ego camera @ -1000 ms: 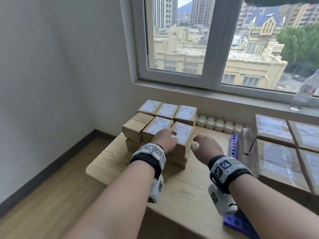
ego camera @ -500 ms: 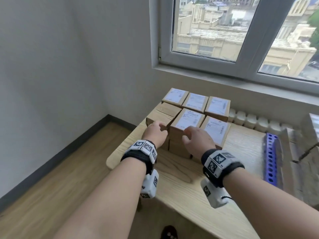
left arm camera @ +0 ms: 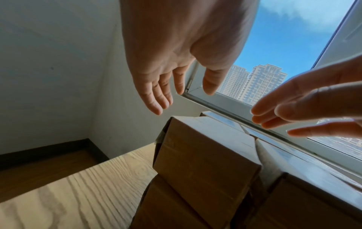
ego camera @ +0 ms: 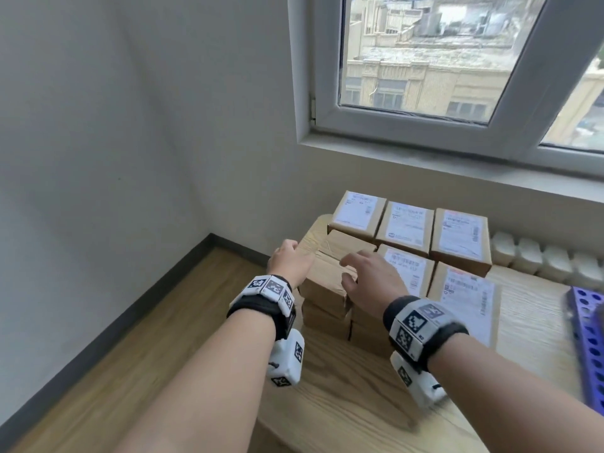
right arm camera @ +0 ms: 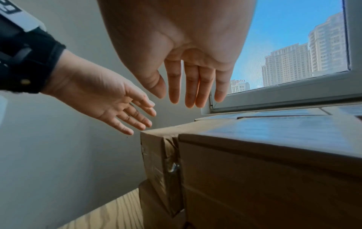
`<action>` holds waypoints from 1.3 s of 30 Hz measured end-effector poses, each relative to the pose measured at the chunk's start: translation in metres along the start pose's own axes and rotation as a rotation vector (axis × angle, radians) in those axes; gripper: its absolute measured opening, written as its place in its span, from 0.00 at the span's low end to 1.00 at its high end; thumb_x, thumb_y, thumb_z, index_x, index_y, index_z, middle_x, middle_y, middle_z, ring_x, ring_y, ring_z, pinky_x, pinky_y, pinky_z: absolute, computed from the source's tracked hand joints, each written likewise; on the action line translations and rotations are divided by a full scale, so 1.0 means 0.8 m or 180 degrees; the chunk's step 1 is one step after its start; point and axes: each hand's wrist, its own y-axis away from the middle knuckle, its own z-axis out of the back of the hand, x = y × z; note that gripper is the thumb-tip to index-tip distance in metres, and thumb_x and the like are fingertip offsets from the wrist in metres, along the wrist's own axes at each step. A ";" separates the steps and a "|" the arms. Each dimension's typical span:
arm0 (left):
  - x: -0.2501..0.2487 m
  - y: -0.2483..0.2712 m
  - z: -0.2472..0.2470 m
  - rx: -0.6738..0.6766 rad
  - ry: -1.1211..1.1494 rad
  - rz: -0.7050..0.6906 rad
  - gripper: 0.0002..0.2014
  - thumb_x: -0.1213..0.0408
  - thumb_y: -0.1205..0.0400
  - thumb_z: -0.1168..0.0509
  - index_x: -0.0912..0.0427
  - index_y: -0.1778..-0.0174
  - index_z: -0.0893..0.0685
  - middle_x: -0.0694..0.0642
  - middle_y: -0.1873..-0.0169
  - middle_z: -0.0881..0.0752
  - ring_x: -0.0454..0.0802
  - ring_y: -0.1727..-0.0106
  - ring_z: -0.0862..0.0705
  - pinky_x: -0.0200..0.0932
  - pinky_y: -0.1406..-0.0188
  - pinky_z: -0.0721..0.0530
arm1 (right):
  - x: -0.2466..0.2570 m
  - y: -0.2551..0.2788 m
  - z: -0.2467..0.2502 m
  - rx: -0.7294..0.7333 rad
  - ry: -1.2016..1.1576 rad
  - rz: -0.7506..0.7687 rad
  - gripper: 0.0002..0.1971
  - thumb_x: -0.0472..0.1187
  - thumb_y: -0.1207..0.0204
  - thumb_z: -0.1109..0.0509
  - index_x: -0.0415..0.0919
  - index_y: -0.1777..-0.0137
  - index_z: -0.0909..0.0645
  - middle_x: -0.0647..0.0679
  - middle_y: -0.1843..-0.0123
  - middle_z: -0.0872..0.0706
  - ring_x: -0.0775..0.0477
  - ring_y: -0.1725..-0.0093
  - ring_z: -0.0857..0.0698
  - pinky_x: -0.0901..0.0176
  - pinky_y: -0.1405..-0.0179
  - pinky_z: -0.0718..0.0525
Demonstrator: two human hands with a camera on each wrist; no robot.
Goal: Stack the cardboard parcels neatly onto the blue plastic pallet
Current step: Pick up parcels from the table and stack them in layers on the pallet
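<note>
Light wooden table [ego camera: 353, 400] in a white-walled corner beneath a window [ego camera: 421, 57]. Six cardboard parcels [ego camera: 405, 223] show on top. My left hand [ego camera: 289, 261] and right hand [ego camera: 372, 279] hover, fingers straight, holding nothing.

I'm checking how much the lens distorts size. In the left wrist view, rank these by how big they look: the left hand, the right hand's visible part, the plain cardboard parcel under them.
1. Plain cardboard parcel.
2. Left hand, inflated by nearness to the camera.
3. Right hand, only partly in frame.

Bright daylight came through the window [ego camera: 434, 70]; wrist views bent at edges; blue rack [ego camera: 588, 338] smeared by motion blur.
</note>
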 end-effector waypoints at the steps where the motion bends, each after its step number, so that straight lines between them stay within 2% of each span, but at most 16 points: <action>1: 0.004 -0.008 -0.002 0.0070 0.0046 0.0061 0.28 0.52 0.17 0.36 0.56 0.22 0.30 0.58 0.26 0.25 0.58 0.26 0.25 0.50 0.26 0.27 | -0.001 -0.004 -0.004 0.0036 0.0033 0.0013 0.16 0.47 0.16 0.39 0.49 0.30 0.22 0.50 0.33 0.20 0.48 0.32 0.24 0.54 0.33 0.24; 4: 0.009 -0.024 -0.006 0.0355 0.0239 0.0238 0.29 0.51 0.17 0.36 0.57 0.21 0.32 0.58 0.29 0.23 0.58 0.30 0.23 0.50 0.28 0.25 | -0.001 -0.012 -0.017 0.0080 0.0106 0.0006 0.16 0.47 0.17 0.39 0.50 0.31 0.22 0.52 0.31 0.21 0.49 0.30 0.26 0.54 0.29 0.27; 6: 0.008 -0.031 -0.008 0.0568 0.0365 0.0317 0.30 0.50 0.18 0.37 0.58 0.21 0.33 0.57 0.33 0.21 0.59 0.32 0.22 0.54 0.29 0.22 | -0.001 -0.018 -0.024 0.0063 0.0163 -0.0032 0.16 0.47 0.17 0.39 0.50 0.31 0.21 0.52 0.31 0.21 0.48 0.31 0.25 0.53 0.28 0.29; 9: 0.015 -0.046 -0.018 0.0853 0.0406 0.0439 0.40 0.41 0.28 0.38 0.56 0.20 0.32 0.58 0.31 0.22 0.60 0.32 0.21 0.58 0.30 0.21 | -0.002 -0.019 -0.033 0.0024 0.0212 -0.0129 0.16 0.48 0.17 0.40 0.49 0.34 0.19 0.52 0.35 0.18 0.49 0.34 0.23 0.54 0.30 0.29; 10: 0.016 -0.047 -0.020 0.0945 0.0409 0.0438 0.39 0.39 0.30 0.38 0.55 0.24 0.29 0.58 0.33 0.20 0.60 0.33 0.20 0.59 0.31 0.20 | -0.001 -0.019 -0.037 0.0010 0.0231 -0.0161 0.16 0.48 0.17 0.41 0.49 0.35 0.19 0.52 0.36 0.18 0.49 0.35 0.23 0.54 0.30 0.29; 13: 0.022 -0.052 -0.023 0.1182 0.0411 0.0372 0.29 0.39 0.24 0.39 0.57 0.35 0.22 0.59 0.39 0.16 0.61 0.38 0.17 0.58 0.32 0.20 | 0.000 -0.017 -0.045 -0.0025 0.0222 -0.0266 0.15 0.48 0.17 0.40 0.49 0.36 0.18 0.53 0.36 0.18 0.50 0.36 0.22 0.51 0.28 0.30; 16: 0.030 -0.055 -0.024 0.1299 0.0444 0.0444 0.44 0.30 0.33 0.40 0.60 0.29 0.22 0.61 0.36 0.17 0.62 0.36 0.18 0.58 0.31 0.21 | 0.004 -0.016 -0.051 -0.0116 0.0167 -0.0367 0.14 0.48 0.18 0.40 0.48 0.38 0.18 0.52 0.36 0.19 0.50 0.38 0.21 0.49 0.27 0.32; 19: 0.037 -0.057 -0.027 0.1361 0.0608 0.0492 0.40 0.30 0.28 0.40 0.58 0.30 0.19 0.60 0.38 0.15 0.61 0.38 0.17 0.57 0.32 0.20 | 0.009 -0.012 -0.057 -0.0159 0.0157 -0.0442 0.14 0.47 0.19 0.39 0.48 0.37 0.19 0.52 0.35 0.20 0.50 0.38 0.21 0.49 0.24 0.37; 22: 0.041 -0.057 -0.027 0.1332 0.0693 0.0518 0.46 0.27 0.38 0.38 0.56 0.31 0.19 0.58 0.38 0.15 0.60 0.38 0.16 0.57 0.32 0.20 | 0.013 -0.007 -0.058 -0.0156 0.0141 -0.0506 0.15 0.48 0.20 0.38 0.48 0.37 0.20 0.52 0.35 0.21 0.50 0.38 0.20 0.49 0.24 0.38; 25: 0.039 -0.055 -0.020 0.1323 0.0831 0.0539 0.39 0.30 0.32 0.35 0.55 0.33 0.19 0.57 0.39 0.15 0.59 0.39 0.17 0.57 0.33 0.19 | 0.019 -0.003 -0.053 -0.0089 0.0078 -0.0550 0.17 0.50 0.21 0.37 0.48 0.35 0.21 0.52 0.33 0.21 0.49 0.36 0.22 0.47 0.23 0.37; 29: 0.034 -0.053 0.004 0.1285 0.1006 0.0591 0.29 0.35 0.26 0.33 0.55 0.38 0.18 0.58 0.41 0.14 0.58 0.41 0.16 0.55 0.37 0.17 | 0.032 0.005 -0.039 -0.0097 -0.0044 -0.0472 0.23 0.56 0.21 0.35 0.49 0.28 0.26 0.52 0.28 0.25 0.50 0.32 0.25 0.52 0.26 0.32; 31: 0.029 -0.049 0.022 0.1306 0.1119 0.0657 0.27 0.37 0.24 0.34 0.55 0.40 0.18 0.58 0.47 0.14 0.56 0.48 0.15 0.47 0.49 0.15 | 0.042 0.008 -0.030 -0.0192 -0.0114 -0.0338 0.29 0.59 0.24 0.32 0.48 0.26 0.28 0.52 0.27 0.25 0.50 0.31 0.25 0.55 0.29 0.29; 33: 0.024 -0.048 0.042 0.1305 0.1196 0.0675 0.23 0.39 0.22 0.34 0.56 0.47 0.19 0.56 0.61 0.17 0.52 0.62 0.17 0.39 0.66 0.21 | 0.054 0.010 -0.020 -0.0328 -0.0227 -0.0181 0.37 0.64 0.29 0.28 0.48 0.24 0.30 0.52 0.26 0.26 0.50 0.30 0.25 0.53 0.29 0.26; 34: 0.020 -0.045 0.054 0.1289 0.1186 0.0666 0.21 0.40 0.21 0.35 0.56 0.52 0.21 0.55 0.66 0.20 0.51 0.67 0.20 0.37 0.69 0.24 | 0.060 0.011 -0.014 -0.0381 -0.0275 -0.0107 0.42 0.66 0.33 0.26 0.49 0.22 0.33 0.52 0.25 0.28 0.50 0.28 0.26 0.52 0.28 0.26; 36: 0.012 -0.041 0.078 0.1313 0.1172 0.0657 0.20 0.41 0.20 0.37 0.56 0.59 0.25 0.56 0.69 0.24 0.51 0.71 0.23 0.39 0.68 0.27 | 0.072 0.013 -0.003 -0.0430 -0.0282 0.0021 0.51 0.66 0.39 0.21 0.51 0.18 0.40 0.52 0.21 0.32 0.49 0.25 0.30 0.52 0.25 0.29; 39: -0.004 -0.033 0.111 0.1480 0.1216 0.0650 0.21 0.40 0.21 0.37 0.58 0.60 0.26 0.59 0.69 0.25 0.53 0.69 0.22 0.42 0.63 0.25 | 0.088 0.015 0.015 -0.0490 -0.0062 0.0182 0.60 0.59 0.42 0.16 0.57 0.15 0.52 0.53 0.17 0.40 0.48 0.21 0.34 0.52 0.21 0.34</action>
